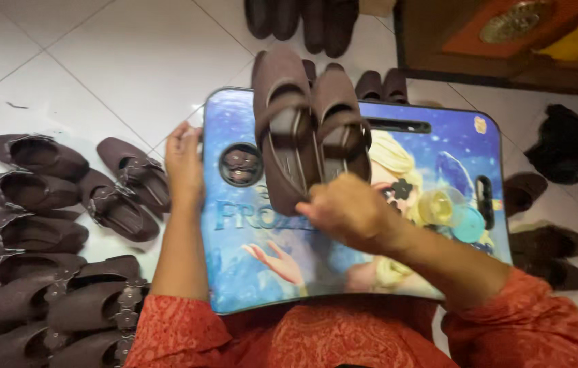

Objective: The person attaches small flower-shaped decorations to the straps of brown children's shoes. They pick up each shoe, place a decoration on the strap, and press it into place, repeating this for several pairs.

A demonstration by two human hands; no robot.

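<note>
- The right hand (349,211) grips a pair of brown strapped fabric shoes (309,133) by the heels, held together above a blue cartoon-printed lap tray (255,272).
- The left hand (184,162) rests half-curled at the tray's left edge, holding nothing.
- Rows of matching brown shoes (36,232) lie on the white tiled floor (98,54).
- A firm heel pinch, I judge, keeps the pair aligned.

The pair of shoes (309,129) is a matte dark brown — same brown as the rows of shoes (43,232) on the white tiled floor (118,61). The bench (261,259) is bright blue with a cartoon print — blonde hair, pale hand. Sleeves (180,334) are orange-red, speckled.
</note>
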